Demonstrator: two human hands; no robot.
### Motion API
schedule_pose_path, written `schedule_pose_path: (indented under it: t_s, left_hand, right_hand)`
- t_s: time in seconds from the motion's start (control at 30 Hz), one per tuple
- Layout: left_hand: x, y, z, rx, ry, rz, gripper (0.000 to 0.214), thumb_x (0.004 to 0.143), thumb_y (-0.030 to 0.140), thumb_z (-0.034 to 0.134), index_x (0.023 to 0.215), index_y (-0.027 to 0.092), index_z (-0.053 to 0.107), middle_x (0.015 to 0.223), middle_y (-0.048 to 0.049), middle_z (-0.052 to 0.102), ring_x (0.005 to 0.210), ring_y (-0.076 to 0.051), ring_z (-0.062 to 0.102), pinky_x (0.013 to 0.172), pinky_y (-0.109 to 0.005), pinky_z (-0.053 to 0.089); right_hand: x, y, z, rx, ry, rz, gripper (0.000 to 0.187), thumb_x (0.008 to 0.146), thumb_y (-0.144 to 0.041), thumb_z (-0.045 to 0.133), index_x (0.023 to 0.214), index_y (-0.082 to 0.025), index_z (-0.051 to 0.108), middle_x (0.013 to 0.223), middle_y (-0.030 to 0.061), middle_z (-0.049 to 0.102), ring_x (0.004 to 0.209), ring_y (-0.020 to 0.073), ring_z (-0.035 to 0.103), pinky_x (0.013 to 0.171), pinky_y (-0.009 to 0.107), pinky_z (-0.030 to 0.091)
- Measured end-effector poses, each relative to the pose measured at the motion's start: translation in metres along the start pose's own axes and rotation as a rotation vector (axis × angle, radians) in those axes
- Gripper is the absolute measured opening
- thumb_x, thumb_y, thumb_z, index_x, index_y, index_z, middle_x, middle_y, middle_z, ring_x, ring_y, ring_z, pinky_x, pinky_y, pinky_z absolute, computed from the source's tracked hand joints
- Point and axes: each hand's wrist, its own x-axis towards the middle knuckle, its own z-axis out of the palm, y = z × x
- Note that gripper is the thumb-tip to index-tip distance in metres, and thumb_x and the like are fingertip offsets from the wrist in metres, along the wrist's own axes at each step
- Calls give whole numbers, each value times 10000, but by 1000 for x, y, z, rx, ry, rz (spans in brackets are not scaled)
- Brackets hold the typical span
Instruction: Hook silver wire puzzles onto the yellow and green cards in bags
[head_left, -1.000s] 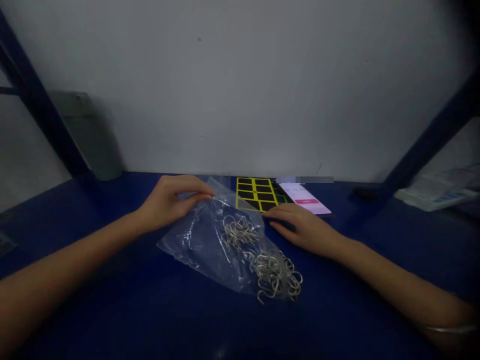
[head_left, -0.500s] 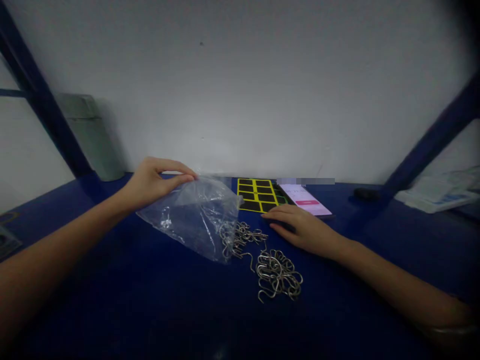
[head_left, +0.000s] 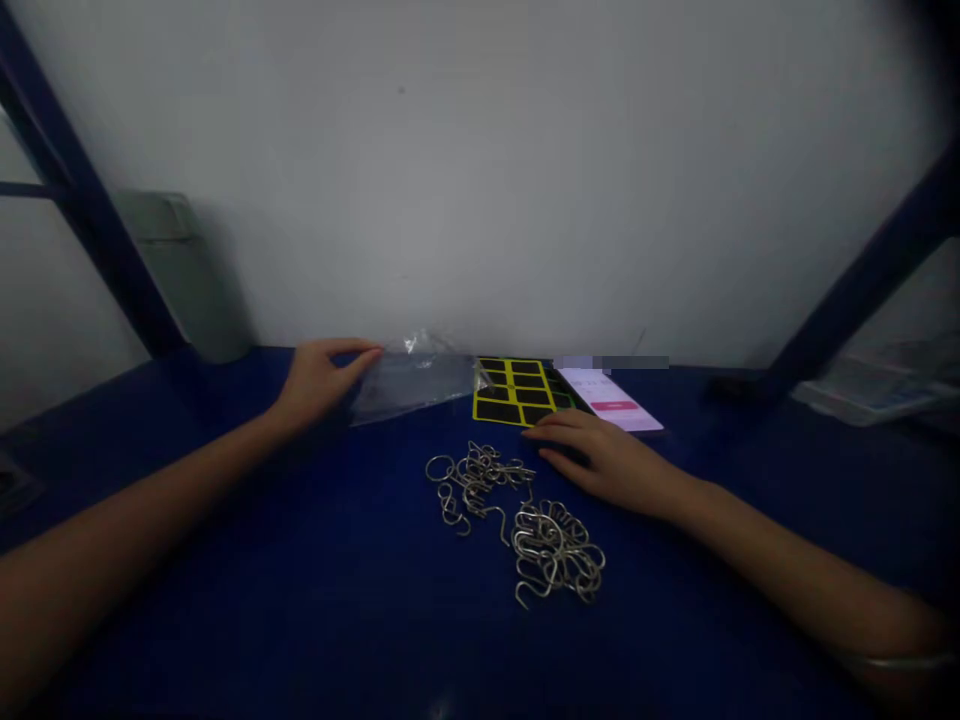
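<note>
My left hand [head_left: 319,385] rests at the table's back edge, its fingertips pinching the corner of a clear plastic bag [head_left: 412,385], which lies flattened and looks empty. Below it, two tangled clusters of bent wire hooks [head_left: 480,485] lie on the table, the larger cluster of steel hooks [head_left: 556,550] nearer me. My right hand [head_left: 607,465] lies flat on the table, holding nothing, its fingertips next to a yellow-and-black grid mat [head_left: 516,392]. A smartphone [head_left: 611,398] with a pink button on its lit screen lies just beyond that hand.
The dark blue table [head_left: 225,600] meets a white wall at the back. Dark blue frame posts [head_left: 90,200] rise at both sides. A grey-green cylinder [head_left: 184,275] stands behind the table at left, and pale packets [head_left: 870,400] lie beyond the right post.
The bag has slid back and flattened, away from the hooks, which now lie fully outside it. A few hooks spread left. My right hand has not moved.
</note>
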Motion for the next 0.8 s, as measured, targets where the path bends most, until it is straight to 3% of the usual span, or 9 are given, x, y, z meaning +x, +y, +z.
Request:
schedule_pose_path:
  t_s: [0.13,0.2,0.3,0.4,0.5,0.63,0.8]
  left_hand:
    - [-5,-15,19,76,-352,87,398,843,420,369,1146,203,508,1203,-51,505,1175,-215,391,955,-393,323]
    - [-10,-17,27,97,-431,95,461,832,458,373,1230,230,412,1279,-57,414,1202,-267,337,943,-494,290]
    - [-16,-12,35,188,-415,115,575,820,498,377,1310,219,265,1370,-86,246,1256,-301,199,951,-561,204]
    - [-17,-6,36,281,-316,188,525,844,464,356,1304,225,272,1371,-79,265,1254,-254,233,980,-517,189]
    - [-15,-6,36,282,-433,235,431,865,448,312,1237,243,386,1322,-56,366,1223,-225,306,984,-509,188]
    - [-16,-10,36,232,-615,198,450,875,478,247,1262,269,340,1369,-25,275,1264,-233,215,978,-531,180]
    - [-20,0,29,242,-545,247,508,851,526,278,1297,285,260,1389,-28,215,1280,-251,145,981,-566,77]
  right_hand:
    - [0,0,-1,0,1,-10,277,823,-201,433,1075,-206,548,1015,68,583,950,175,523,835,351,440]
    - [0,0,-1,-5,-2,-9,275,824,-204,431,1071,-203,551,1017,72,582,952,177,524,835,350,441]
    - [0,0,-1,-13,-3,-3,269,824,-206,432,1062,-192,556,1014,74,582,952,174,526,840,344,441]
    - [0,0,0,-19,3,-2,263,825,-209,430,1056,-199,557,1006,67,586,942,172,531,834,349,447]
    - [1,2,1,-34,21,-12,266,825,-215,430,1061,-203,552,1015,63,588,945,173,532,838,353,447]
    - [1,5,1,-85,122,41,277,825,-228,424,1068,-184,550,1066,82,562,999,187,509,876,366,424]
    - [0,11,4,-123,153,134,333,821,-277,429,1136,-194,500,1169,87,501,1079,204,465,931,385,380]
